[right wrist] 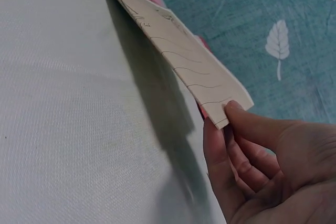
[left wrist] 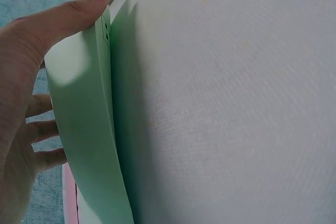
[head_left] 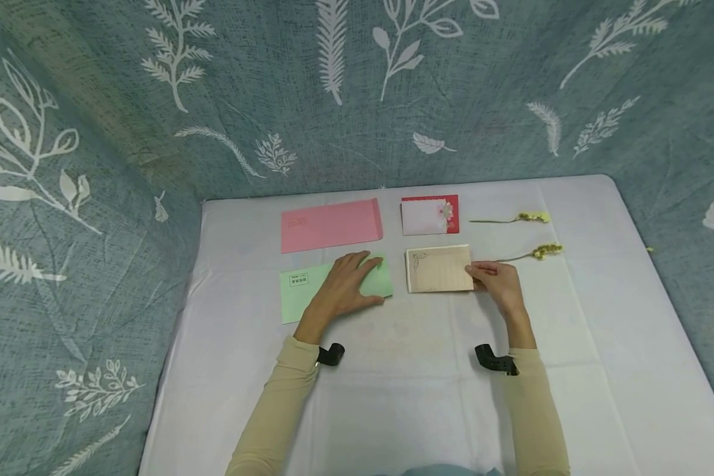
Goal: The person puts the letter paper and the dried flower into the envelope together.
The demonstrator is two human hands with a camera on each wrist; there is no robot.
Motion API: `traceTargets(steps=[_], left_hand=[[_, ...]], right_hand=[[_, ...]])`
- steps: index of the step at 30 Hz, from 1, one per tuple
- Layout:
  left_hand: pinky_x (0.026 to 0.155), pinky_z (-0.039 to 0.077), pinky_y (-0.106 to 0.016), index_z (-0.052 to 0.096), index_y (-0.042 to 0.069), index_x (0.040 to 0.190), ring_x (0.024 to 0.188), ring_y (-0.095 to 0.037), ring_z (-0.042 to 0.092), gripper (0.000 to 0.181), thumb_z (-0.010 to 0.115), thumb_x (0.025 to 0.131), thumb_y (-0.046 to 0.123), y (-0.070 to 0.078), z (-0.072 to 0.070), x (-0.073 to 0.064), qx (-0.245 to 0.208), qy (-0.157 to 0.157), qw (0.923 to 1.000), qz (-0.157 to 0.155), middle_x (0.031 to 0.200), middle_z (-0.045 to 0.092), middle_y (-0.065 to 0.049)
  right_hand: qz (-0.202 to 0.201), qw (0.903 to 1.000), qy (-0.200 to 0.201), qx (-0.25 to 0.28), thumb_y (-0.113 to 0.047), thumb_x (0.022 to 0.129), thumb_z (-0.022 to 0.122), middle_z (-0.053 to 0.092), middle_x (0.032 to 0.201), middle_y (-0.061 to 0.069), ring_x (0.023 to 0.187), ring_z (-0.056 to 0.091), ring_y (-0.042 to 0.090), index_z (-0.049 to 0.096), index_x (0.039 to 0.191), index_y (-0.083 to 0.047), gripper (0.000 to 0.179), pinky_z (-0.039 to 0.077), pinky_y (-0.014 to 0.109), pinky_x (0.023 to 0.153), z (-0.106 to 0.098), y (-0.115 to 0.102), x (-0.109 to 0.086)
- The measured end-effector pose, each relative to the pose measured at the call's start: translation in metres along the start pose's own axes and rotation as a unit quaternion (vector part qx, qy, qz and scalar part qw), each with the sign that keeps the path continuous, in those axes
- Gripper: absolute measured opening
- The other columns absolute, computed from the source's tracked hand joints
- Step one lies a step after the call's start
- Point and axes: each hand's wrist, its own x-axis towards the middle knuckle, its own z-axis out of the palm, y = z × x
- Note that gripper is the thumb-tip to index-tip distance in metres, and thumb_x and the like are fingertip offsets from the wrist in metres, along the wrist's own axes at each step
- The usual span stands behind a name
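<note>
- Step in hand, as I judge it: both pieces are being picked up off the white table cloth (head_left: 393,370) at once — the green envelope (head_left: 297,291) by the left hand (head_left: 345,287), the beige lined card (head_left: 439,269) by the right hand (head_left: 500,281).
- Left hand: fingers spread over the right half of the green envelope; the left wrist view shows the thumb (left wrist: 63,19) on one face and the fingers behind the other, with the envelope's edge raised off the cloth. A loose grasp, not a clench.
- Right hand: thumb and fingertips pinch the card's right edge near a corner (right wrist: 223,114); the right wrist view shows that end tilted up clear of the cloth, the far end low. Remaining fingers curl under.
- Card sits just right of the green envelope, a narrow strip of cloth between them.
- Next move likely calls for opening the envelope's mouth and lining the card's edge with it; which end opens I cannot tell from here.
- Untouched nearby: pink envelope (head_left: 331,225), red-bordered floral card (head_left: 430,215), two dried flower sprigs (head_left: 532,251) further right.
</note>
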Motion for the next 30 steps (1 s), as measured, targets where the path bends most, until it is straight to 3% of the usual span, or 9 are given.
traceTargets(steps=[15,30], left_hand=[[0.111,0.033,-0.048,0.049,0.015,0.143,0.133,-0.033,0.042,0.082,0.078,0.077,0.053,0.0,0.002,-0.003,0.003,0.004,1.0,0.007,0.144,0.047,-0.016],[0.111,0.033,-0.048,0.049,0.016,0.143,0.133,-0.032,0.042,0.083,0.079,0.076,0.053,0.001,0.004,-0.007,-0.004,0.008,0.9999,0.009,0.144,0.046,-0.015]], right_hand=[[0.015,0.9988,-0.002,0.046,-0.016,0.092,0.07,0.069,0.078,-0.012,0.065,0.064,0.001,0.06,0.121,0.016,0.044,0.055,0.016,0.064,0.007,-0.001,-0.009],[0.004,0.9976,-0.007,0.068,-0.011,0.091,0.07,0.068,0.075,-0.013,0.063,0.065,0.0,0.06,0.118,0.017,0.04,0.055,0.016,0.062,0.024,0.002,-0.01]])
